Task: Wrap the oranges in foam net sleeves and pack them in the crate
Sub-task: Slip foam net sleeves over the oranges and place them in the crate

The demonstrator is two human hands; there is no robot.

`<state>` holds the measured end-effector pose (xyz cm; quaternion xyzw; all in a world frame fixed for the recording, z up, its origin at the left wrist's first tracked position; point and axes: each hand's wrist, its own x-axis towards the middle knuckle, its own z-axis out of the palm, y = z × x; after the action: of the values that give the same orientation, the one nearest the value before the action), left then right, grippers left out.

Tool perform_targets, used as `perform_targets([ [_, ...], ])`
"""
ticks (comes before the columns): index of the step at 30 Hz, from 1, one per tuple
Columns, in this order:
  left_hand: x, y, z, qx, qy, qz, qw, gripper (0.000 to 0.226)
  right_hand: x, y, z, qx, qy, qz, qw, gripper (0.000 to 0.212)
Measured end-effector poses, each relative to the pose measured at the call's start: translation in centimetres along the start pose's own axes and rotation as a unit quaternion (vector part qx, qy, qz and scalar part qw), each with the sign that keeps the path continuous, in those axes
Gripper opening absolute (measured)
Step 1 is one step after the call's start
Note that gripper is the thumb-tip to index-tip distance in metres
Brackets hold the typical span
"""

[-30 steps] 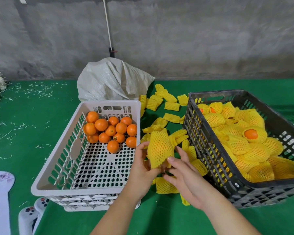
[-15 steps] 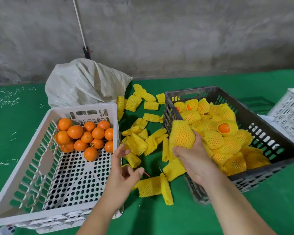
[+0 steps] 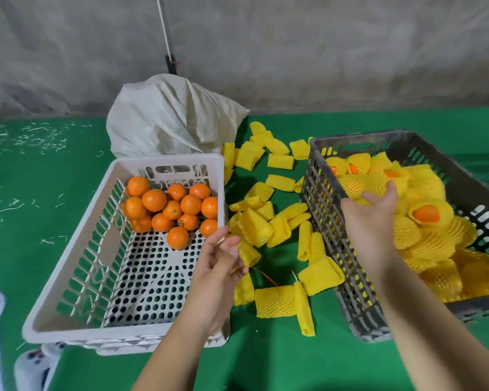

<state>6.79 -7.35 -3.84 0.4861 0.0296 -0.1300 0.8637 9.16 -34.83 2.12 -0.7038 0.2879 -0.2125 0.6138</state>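
Right hand [image 3: 371, 218] reaches over the dark crate [image 3: 331, 221] wall, fingers curled onto a sleeved orange [image 3: 359, 184]. Left hand [image 3: 219, 261], fingers loosely spread and empty, hovers above scattered foam net sleeves [image 3: 266, 224] beside the white crate [image 3: 76, 277] of bare oranges [image 3: 170, 207]; a sack [image 3: 170, 119] sits behind.

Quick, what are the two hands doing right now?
Left hand: open, fingers loosely curled, holding nothing, by the loose foam sleeves.
Right hand: over the black crate, on a wrapped orange; grip cannot be told.
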Motion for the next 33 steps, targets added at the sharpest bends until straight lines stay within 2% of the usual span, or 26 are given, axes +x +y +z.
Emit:
perform_targets([
  [2,1.2,0.9,-1.2,0.025,0.023,0.010,0.999,0.026,-0.5,1.7,2.0,-0.140,-0.038,-0.112,0.983,0.073],
  [4,3.3,2.0,-2.9,0.161,0.057,0.046,0.984,0.022,-1.1,4.4,4.1,-0.267,-0.140,-0.180,0.936,0.038],
  [5,4.7,2.3,-3.7,0.245,0.084,0.065,0.964,0.020,-1.7,6.1,4.9,-0.352,-0.219,-0.167,0.894,0.023],
  [6,6.2,2.4,-4.5,0.329,0.108,0.078,0.935,0.019,-2.4,8.0,5.6,-0.435,-0.299,-0.114,0.842,0.014],
  [7,7.8,2.4,-5.2,0.412,0.113,0.078,0.901,0.022,-3.1,9.8,5.9,-0.496,-0.367,-0.043,0.786,0.011],
  [9,10.9,1.2,-6.6,0.585,0.053,0.032,0.809,0.043,-4.6,13.1,5.6,-0.555,-0.456,0.078,0.691,0.028],
  [11,13.1,-0.7,-7.9,0.754,-0.032,-0.069,0.653,0.079,-5.7,15.5,5.2,-0.575,-0.497,0.108,0.641,0.057],
  [12,13.8,-1.4,-8.5,0.807,-0.054,-0.115,0.577,0.096,-6.0,16.1,5.1,-0.578,-0.497,0.099,0.640,0.068],
  [13,14.5,-1.8,-9.0,0.835,-0.066,-0.142,0.528,0.109,-6.0,16.4,5.1,-0.568,-0.488,0.084,0.657,0.073],
  [14,15.1,-2.0,-9.4,0.847,-0.069,-0.153,0.505,0.116,-5.9,16.6,5.2,-0.542,-0.471,0.072,0.692,0.072],
  [15,15.7,-2.2,-9.7,0.851,-0.068,-0.151,0.498,0.119,-5.7,16.5,5.3,-0.506,-0.447,0.066,0.735,0.070],
  [17,16.8,-2.6,-9.8,0.840,-0.061,-0.141,0.521,0.117,-5.2,15.8,5.7,-0.436,-0.389,0.059,0.810,0.065],
  [20,17.4,-4.1,-9.4,0.804,-0.003,-0.117,0.583,0.100,-4.5,14.3,6.2,-0.310,-0.311,0.058,0.897,0.066],
  [23,17.4,-4.9,-9.2,0.754,0.070,-0.037,0.653,0.063,-4.0,13.6,6.6,-0.212,-0.256,0.060,0.941,0.074],
  [25,17.4,-4.9,-9.5,0.733,0.070,-0.021,0.677,0.050,-4.3,13.8,6.7,-0.219,-0.273,0.057,0.935,0.082],
  [26,17.4,-4.7,-9.7,0.728,0.070,-0.019,0.682,0.049,-4.6,14.3,6.7,-0.248,-0.302,0.058,0.919,0.089],
  [28,17.3,-4.6,-10.6,0.729,0.063,-0.042,0.681,0.058,-5.7,15.4,7.0,-0.360,-0.377,0.065,0.851,0.101],
  [29,17.5,-4.5,-11.1,0.712,0.061,-0.072,0.696,0.061,-6.3,16.1,7.1,-0.414,-0.403,0.063,0.814,0.101],
  [30,17.6,-4.1,-11.2,0.686,0.060,-0.114,0.716,0.060,-6.8,16.7,7.4,-0.448,-0.409,0.052,0.793,0.095],
  [31,17.6,-3.7,-11.1,0.647,0.071,-0.147,0.745,0.054,-7.2,17.2,7.5,-0.459,-0.393,0.039,0.796,0.082],
  [32,17.4,-3.0,-10.7,0.619,0.081,-0.176,0.761,0.048,-7.4,17.4,7.7,-0.446,-0.365,0.033,0.817,0.067],
  [33,17.0,-2.3,-10.6,0.566,0.111,-0.195,0.793,0.046,-7.7,17.3,7.9,-0.413,-0.334,0.038,0.847,0.056],
])
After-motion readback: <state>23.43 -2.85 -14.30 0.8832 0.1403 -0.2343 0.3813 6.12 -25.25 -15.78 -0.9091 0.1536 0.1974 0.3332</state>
